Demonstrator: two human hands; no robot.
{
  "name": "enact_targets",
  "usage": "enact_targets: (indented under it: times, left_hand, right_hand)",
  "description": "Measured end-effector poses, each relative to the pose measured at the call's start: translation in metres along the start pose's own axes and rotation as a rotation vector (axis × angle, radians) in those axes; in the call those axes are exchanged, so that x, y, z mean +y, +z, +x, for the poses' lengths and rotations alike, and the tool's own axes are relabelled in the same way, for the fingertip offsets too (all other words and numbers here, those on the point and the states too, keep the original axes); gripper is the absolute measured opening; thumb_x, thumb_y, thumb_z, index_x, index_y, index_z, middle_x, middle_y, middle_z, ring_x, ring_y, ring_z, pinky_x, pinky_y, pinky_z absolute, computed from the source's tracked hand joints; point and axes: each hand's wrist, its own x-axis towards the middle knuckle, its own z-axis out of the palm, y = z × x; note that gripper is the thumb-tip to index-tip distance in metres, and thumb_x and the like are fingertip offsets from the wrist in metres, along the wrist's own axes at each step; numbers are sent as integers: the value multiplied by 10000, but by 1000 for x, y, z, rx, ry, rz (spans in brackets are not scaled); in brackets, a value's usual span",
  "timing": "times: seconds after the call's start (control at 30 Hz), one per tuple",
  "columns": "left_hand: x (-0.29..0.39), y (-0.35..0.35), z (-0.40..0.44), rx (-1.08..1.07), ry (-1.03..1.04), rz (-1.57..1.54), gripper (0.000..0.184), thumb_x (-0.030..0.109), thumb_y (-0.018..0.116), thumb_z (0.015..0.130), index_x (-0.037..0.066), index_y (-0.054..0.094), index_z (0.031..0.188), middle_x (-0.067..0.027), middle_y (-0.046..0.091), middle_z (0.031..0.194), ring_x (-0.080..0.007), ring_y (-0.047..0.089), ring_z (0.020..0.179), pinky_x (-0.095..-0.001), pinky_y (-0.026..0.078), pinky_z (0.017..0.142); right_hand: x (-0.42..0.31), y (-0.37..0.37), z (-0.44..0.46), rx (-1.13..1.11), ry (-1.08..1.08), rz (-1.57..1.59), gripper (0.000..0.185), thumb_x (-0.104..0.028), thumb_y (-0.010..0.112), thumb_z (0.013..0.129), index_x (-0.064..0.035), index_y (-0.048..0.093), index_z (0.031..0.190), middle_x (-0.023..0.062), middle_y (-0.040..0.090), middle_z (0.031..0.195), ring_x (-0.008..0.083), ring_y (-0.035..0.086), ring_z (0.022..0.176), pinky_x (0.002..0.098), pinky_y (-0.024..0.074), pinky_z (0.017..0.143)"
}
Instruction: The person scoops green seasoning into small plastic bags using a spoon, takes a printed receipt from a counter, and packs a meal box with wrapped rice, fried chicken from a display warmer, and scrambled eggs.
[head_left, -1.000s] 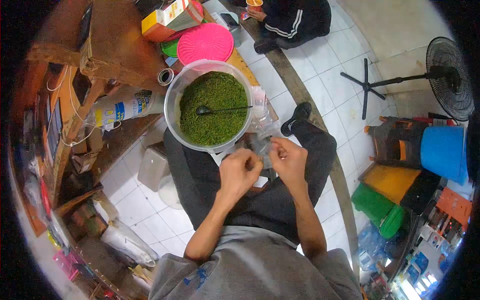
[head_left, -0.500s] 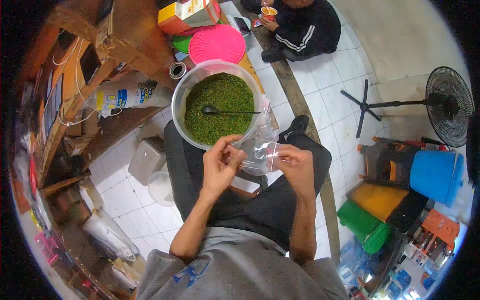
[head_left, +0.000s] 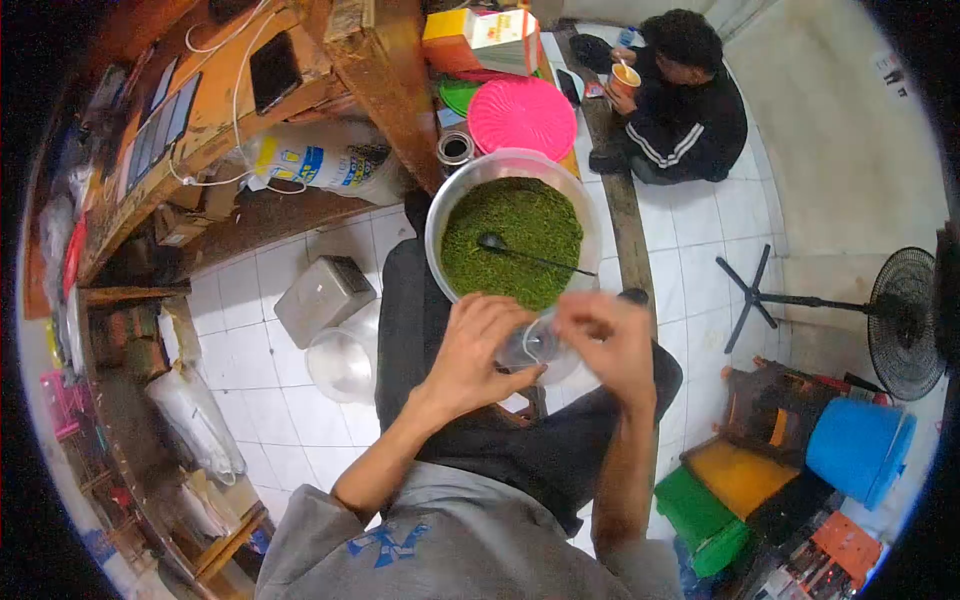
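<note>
A clear plastic bag is between my hands, just in front of the tub. My left hand is closed on the bag's left side, thumb underneath. My right hand is at the bag's right edge with its fingers bent; motion smears them, so their grip is unclear. Beyond the hands stands a large translucent tub of finely chopped green herbs. A black spoon lies on the herbs, its handle reaching the tub's right rim.
Behind the tub are a pink lid, an open jar and a yellow-and-red box. A person sits on the floor holding a cup. A metal tin stands left, a fan right.
The view has shifted, so the tub sits further right and lower. My left hand has turned and spread along the bag, and my right hand has moved over its right edge.
</note>
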Motion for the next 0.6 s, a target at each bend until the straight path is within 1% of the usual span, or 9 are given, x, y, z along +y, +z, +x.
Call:
enact_targets:
  times: [0.03, 0.1, 0.13, 0.2, 0.3, 0.37, 0.43, 0.47, 0.6]
  left_hand:
    - [-4, -6, -2, 8, -1, 5, 603, 250, 869, 644, 50, 645, 1167, -133, 643, 1195, -319, 565, 1192, -467, 392, 1065]
    - [-11, -18, -8, 131, -96, -16, 598, 238, 885, 643, 48, 650, 1158, -132, 649, 1190, -318, 581, 1168, -438, 420, 1041]
    - [-13, -25, -11, 187, -112, -17, 594, 224, 899, 640, 47, 654, 1152, -130, 659, 1175, -320, 606, 1121, -432, 450, 1003]
    - [-23, -37, -21, 232, -145, -10, 589, 218, 901, 637, 46, 656, 1144, -130, 664, 1162, -321, 614, 1105, -430, 462, 988]
    - [-38, -63, -36, 271, -230, 2, 589, 212, 908, 629, 36, 656, 1131, -133, 672, 1140, -316, 620, 1095, -415, 472, 981]
    - [-46, -72, -45, 317, -299, 72, 586, 213, 910, 628, 36, 657, 1126, -132, 673, 1131, -318, 620, 1094, -412, 470, 988]
    - [-54, -76, -47, 342, -323, 75, 591, 211, 907, 635, 41, 659, 1144, -131, 674, 1139, -316, 620, 1092, -413, 468, 989]
    - [-58, -77, -48, 349, -326, 66, 597, 213, 907, 637, 45, 660, 1154, -134, 673, 1157, -317, 619, 1107, -416, 467, 996]
    - [-66, -78, -49, 361, -320, 68, 621, 220, 908, 639, 55, 662, 1185, -144, 668, 1214, -319, 609, 1172, -426, 459, 1028]
  right_hand:
    - [4, 3, 19, -6, -8, 0, 245, -54, 772, 785, 18, 737, 1017, 191, 719, 1066, 243, 735, 826, 346, 611, 700]
    - [17, 12, 61, 99, -411, -653, 202, -51, 718, 785, -19, 735, 983, 208, 713, 996, 334, 714, 787, 409, 595, 688]
    - [39, 19, 74, 101, -416, -655, 202, -51, 718, 785, -19, 735, 983, 208, 713, 996, 334, 714, 787, 409, 595, 688]
    - [86, 32, 95, -185, -401, -1056, 189, -12, 670, 747, -48, 723, 925, 210, 697, 928, 388, 685, 763, 454, 573, 688]
    - [75, 31, 106, -220, -253, -1007, 162, 30, 636, 725, -38, 701, 857, 202, 683, 877, 383, 698, 784, 444, 576, 684]
    - [62, 27, 102, -166, -230, -991, 140, 6, 640, 742, -30, 707, 860, 202, 678, 862, 385, 702, 799, 458, 575, 687]
    - [55, 27, 98, -192, -151, -1235, 110, -17, 635, 764, -11, 706, 847, 220, 678, 862, 385, 706, 813, 462, 576, 681]
    - [41, 24, 89, -327, -95, -1206, 104, -24, 637, 773, 11, 705, 843, 251, 674, 876, 386, 706, 811, 467, 577, 668]
    - [15, 22, 73, -399, -132, -1001, 197, 6, 638, 719, 26, 665, 913, 258, 653, 803, 427, 675, 764, 489, 557, 671]
